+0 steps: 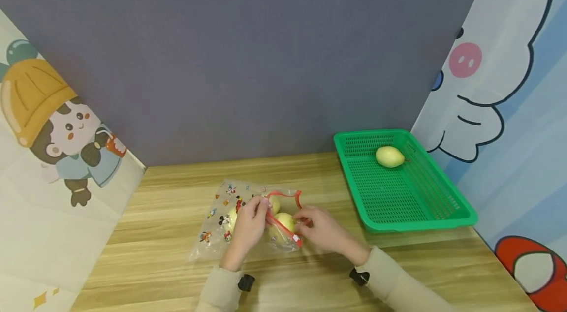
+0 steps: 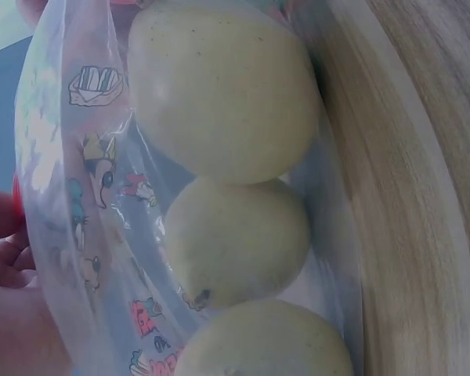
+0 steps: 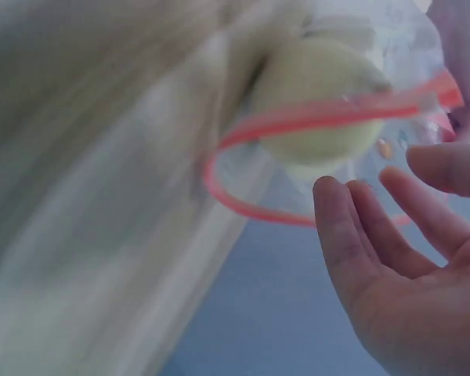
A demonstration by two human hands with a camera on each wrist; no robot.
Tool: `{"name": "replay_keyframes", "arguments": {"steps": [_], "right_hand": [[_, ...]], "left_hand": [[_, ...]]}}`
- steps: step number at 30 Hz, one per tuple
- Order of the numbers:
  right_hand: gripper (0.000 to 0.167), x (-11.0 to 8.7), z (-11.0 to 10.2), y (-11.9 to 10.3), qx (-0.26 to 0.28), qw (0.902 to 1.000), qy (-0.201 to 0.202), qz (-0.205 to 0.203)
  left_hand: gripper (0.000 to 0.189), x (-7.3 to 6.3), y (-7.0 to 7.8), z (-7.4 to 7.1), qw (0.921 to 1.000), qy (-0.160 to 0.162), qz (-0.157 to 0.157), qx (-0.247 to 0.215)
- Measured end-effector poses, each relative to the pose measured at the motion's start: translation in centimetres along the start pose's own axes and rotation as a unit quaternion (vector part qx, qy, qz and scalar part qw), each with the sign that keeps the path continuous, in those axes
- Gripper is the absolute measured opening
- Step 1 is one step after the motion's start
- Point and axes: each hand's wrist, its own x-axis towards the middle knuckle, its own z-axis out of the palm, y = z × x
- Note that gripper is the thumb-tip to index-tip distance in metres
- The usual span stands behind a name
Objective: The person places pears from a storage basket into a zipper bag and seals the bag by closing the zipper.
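A clear zip bag (image 1: 214, 243) with cartoon prints and a red zip rim (image 1: 282, 227) lies on the table with its mouth parted toward the right. Three yellow pears show inside it in the left wrist view, among them a large pear (image 2: 223, 90) and a smaller pear (image 2: 239, 239). My left hand (image 1: 250, 223) pinches the bag's red rim at the near side of the mouth. Just right of the mouth is my right hand (image 1: 325, 231). Its fingers (image 3: 341, 227) are extended beside the red rim with nothing held; whether they touch it I cannot tell.
At the back right stands a green plastic basket (image 1: 354, 189) with one pear (image 1: 390, 157) in it. A grey panel (image 1: 266, 56) closes off the back of the wooden table (image 1: 155, 233). Cartoon-printed sheets flank both sides.
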Motion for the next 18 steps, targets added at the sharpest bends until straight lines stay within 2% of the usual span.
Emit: {"name": "replay_keyframes", "arguments": {"steps": [6, 11, 18], "right_hand": [[0.019, 0.0, -2.6, -1.1, -0.004, 0.9998, -0.02, 0.001], [0.015, 0.1, -4.6, -2.0, -0.049, 0.9981, -0.037, 0.009], [0.02, -0.1, -7.3, -3.4, -0.1, 0.9939, -0.046, 0.015]], "left_hand": [[0.031, 0.2, 0.2, -0.2, 0.9999, -0.003, -0.002, -0.01], [0.031, 0.2, 0.4, -0.4, 0.9998, -0.006, -0.006, -0.016], [0.031, -0.1, 0.3, -0.4, 0.9996, -0.013, -0.014, -0.023]]}}
